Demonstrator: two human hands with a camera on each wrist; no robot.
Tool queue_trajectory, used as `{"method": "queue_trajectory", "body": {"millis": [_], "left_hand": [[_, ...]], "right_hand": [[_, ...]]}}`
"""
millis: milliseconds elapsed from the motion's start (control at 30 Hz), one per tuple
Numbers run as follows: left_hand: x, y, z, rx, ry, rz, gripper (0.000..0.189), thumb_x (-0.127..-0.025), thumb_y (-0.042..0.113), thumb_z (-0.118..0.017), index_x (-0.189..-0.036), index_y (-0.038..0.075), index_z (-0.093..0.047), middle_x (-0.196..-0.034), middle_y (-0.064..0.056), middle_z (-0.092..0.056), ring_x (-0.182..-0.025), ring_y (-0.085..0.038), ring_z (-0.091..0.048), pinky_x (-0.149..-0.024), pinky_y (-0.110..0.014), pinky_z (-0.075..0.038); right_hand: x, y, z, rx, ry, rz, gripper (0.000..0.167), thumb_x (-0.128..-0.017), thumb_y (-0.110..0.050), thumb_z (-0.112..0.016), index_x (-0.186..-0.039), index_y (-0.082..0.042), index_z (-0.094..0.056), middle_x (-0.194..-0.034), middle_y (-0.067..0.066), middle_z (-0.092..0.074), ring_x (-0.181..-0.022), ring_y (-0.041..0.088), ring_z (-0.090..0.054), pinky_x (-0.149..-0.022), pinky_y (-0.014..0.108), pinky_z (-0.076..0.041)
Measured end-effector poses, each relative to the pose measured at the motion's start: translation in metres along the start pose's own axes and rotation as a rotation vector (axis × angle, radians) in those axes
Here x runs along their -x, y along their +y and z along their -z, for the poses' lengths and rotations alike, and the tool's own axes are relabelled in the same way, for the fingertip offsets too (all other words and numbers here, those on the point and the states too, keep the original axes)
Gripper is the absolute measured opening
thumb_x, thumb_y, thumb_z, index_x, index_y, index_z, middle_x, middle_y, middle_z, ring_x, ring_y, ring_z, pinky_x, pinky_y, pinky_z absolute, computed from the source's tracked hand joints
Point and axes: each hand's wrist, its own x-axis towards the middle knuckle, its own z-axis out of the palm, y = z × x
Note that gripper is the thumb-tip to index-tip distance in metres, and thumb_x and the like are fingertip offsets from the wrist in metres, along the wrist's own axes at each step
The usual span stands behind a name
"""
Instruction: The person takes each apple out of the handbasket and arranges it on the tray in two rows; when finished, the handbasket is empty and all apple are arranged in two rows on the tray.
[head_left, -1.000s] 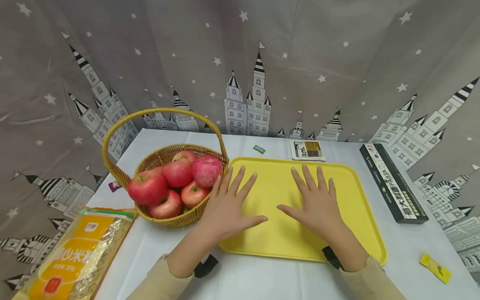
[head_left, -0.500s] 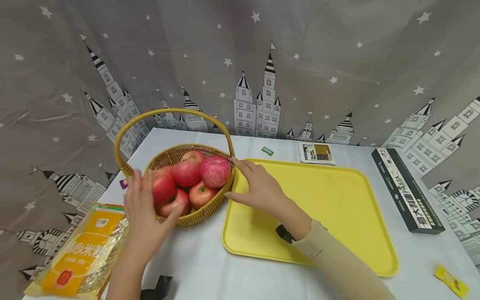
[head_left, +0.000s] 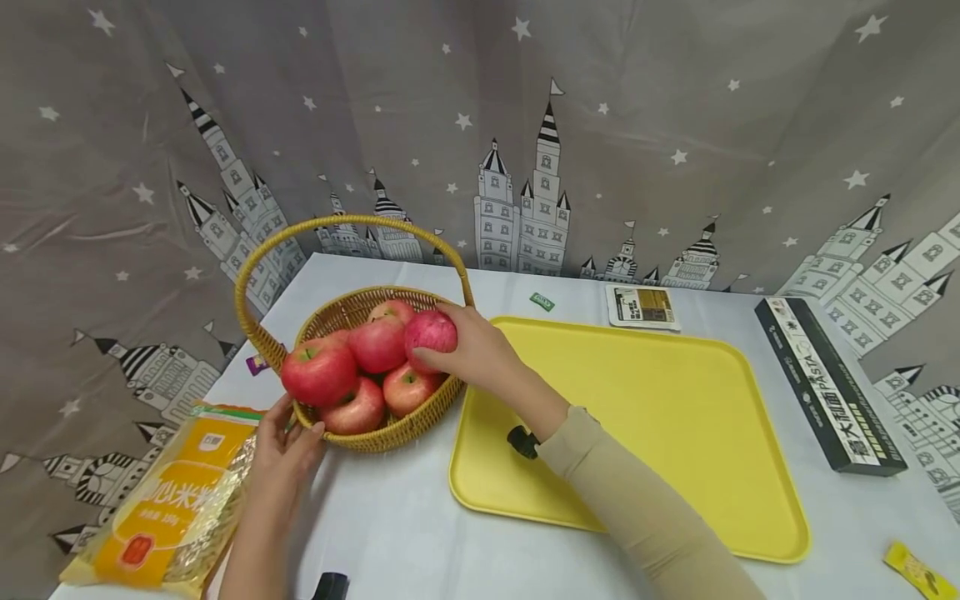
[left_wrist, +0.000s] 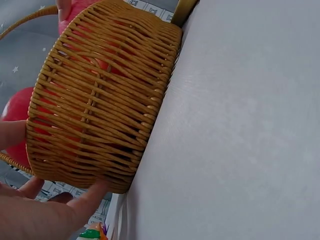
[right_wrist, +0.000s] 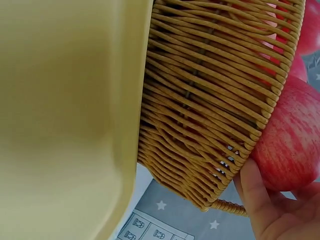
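A wicker basket [head_left: 401,433] with a tall arched handle, heaped with several red apples [head_left: 318,373], stands at the left of the head view. My left hand [head_left: 281,467] holds the basket at its near left side. In the left wrist view the thumb is at the rim, and fingers [left_wrist: 92,197] lie against the woven wall. With thumb and fingers curled round it, my right hand [head_left: 480,350] grips the darker red apple [head_left: 430,333] at the basket's right rim. In the right wrist view this apple [right_wrist: 287,137] sits just over the rim, partly covered by the fingers.
Right of the basket lies a yellow tray [head_left: 637,417], under my right forearm. A yellow food bag [head_left: 165,500] is at the left, a black pasta box [head_left: 828,383] at the right. Small packets [head_left: 642,307] and candies [head_left: 542,302] lie around on the white cloth.
Both hands have moved left from over the tray to the basket. The left has come to its near left side; the right has closed round the apple at the right.
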Motion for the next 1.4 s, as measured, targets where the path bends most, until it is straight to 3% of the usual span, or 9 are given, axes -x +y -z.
{"method": "queue_trajectory", "body": {"millis": [167, 267, 400, 467, 600, 767, 900, 1067, 1400], "left_hand": [[-0.004, -0.005, -0.003, 0.072, -0.042, -0.045, 0.070, -0.098, 0.012, -0.055, -0.153, 0.021, -0.013, -0.157, -0.009, -0.014, -0.138, -0.023, -0.025, -0.083, -0.018, -0.051], [-0.003, -0.007, -0.004, 0.084, -0.036, -0.048, 0.069, -0.098, 0.013, -0.055, -0.153, 0.022, -0.014, -0.156, -0.009, -0.016, -0.136, -0.022, -0.027, -0.082, -0.018, -0.052], [-0.001, -0.009, 0.000, 0.124, -0.012, -0.062, 0.066, -0.098, 0.011, -0.054, -0.152, 0.024, -0.017, -0.152, -0.008, -0.020, -0.133, -0.020, -0.029, -0.080, -0.018, -0.052], [-0.001, -0.011, 0.000, 0.158, -0.002, -0.075, 0.061, -0.098, 0.009, -0.053, -0.148, 0.025, -0.022, -0.148, -0.005, -0.025, -0.130, -0.017, -0.032, -0.079, -0.018, -0.052], [-0.002, -0.016, 0.003, 0.209, 0.014, -0.098, 0.055, -0.097, 0.005, -0.052, -0.142, 0.027, -0.028, -0.138, 0.002, -0.034, -0.122, -0.010, -0.040, -0.078, -0.019, -0.053], [-0.006, -0.021, 0.004, 0.233, -0.008, -0.099, 0.055, -0.097, 0.003, -0.052, -0.142, 0.027, -0.029, -0.134, 0.004, -0.036, -0.119, -0.007, -0.043, -0.077, -0.021, -0.054], [-0.012, -0.021, 0.000, 0.227, -0.027, -0.088, 0.057, -0.097, 0.003, -0.053, -0.143, 0.027, -0.028, -0.134, 0.004, -0.035, -0.119, -0.006, -0.043, -0.077, -0.020, -0.054], [-0.011, -0.019, 0.002, 0.233, -0.035, -0.096, 0.056, -0.097, 0.002, -0.053, -0.142, 0.026, -0.029, -0.135, 0.003, -0.035, -0.119, -0.007, -0.043, -0.077, -0.021, -0.054], [-0.010, -0.018, 0.001, 0.229, -0.029, -0.098, 0.054, -0.097, 0.001, -0.051, -0.140, 0.027, -0.031, -0.133, 0.003, -0.036, -0.117, -0.006, -0.046, -0.077, -0.021, -0.054]], "right_hand": [[0.009, 0.003, 0.008, -0.004, 0.032, -0.019, 0.078, -0.079, -0.054, -0.070, -0.143, -0.019, -0.043, -0.130, 0.003, -0.048, -0.108, 0.021, -0.055, -0.086, 0.039, -0.053], [0.028, 0.007, 0.022, 0.003, 0.087, 0.046, 0.078, -0.078, -0.049, -0.073, -0.143, -0.019, -0.043, -0.132, 0.002, -0.047, -0.109, 0.020, -0.055, -0.087, 0.039, -0.053], [0.059, 0.022, 0.056, 0.061, 0.172, 0.124, 0.079, -0.077, -0.040, -0.078, -0.143, -0.017, -0.042, -0.134, 0.004, -0.046, -0.112, 0.023, -0.055, -0.089, 0.043, -0.052], [0.071, 0.042, 0.080, 0.102, 0.209, 0.101, 0.079, -0.076, -0.037, -0.080, -0.143, -0.014, -0.043, -0.134, 0.008, -0.045, -0.113, 0.027, -0.054, -0.089, 0.047, -0.051], [0.091, 0.107, 0.127, 0.165, 0.257, -0.032, 0.079, -0.076, -0.032, -0.081, -0.139, -0.004, -0.043, -0.131, 0.017, -0.045, -0.114, 0.036, -0.051, -0.089, 0.057, -0.049], [0.124, 0.192, 0.173, 0.261, 0.242, -0.301, 0.083, -0.078, -0.035, -0.079, -0.135, 0.008, -0.037, -0.126, 0.029, -0.040, -0.109, 0.046, -0.047, -0.088, 0.065, -0.044], [0.147, 0.228, 0.193, 0.306, 0.202, -0.428, 0.088, -0.078, -0.042, -0.077, -0.133, 0.012, -0.034, -0.122, 0.033, -0.037, -0.105, 0.049, -0.046, -0.088, 0.066, -0.043], [0.147, 0.237, 0.195, 0.319, 0.201, -0.431, 0.088, -0.077, -0.041, -0.078, -0.133, 0.012, -0.034, -0.120, 0.033, -0.037, -0.103, 0.050, -0.047, -0.087, 0.067, -0.043], [0.133, 0.231, 0.200, 0.408, 0.172, -0.505, 0.093, -0.078, -0.039, -0.077, -0.137, 0.011, -0.027, -0.122, 0.037, -0.031, -0.106, 0.056, -0.040, -0.088, 0.068, -0.041]]}}
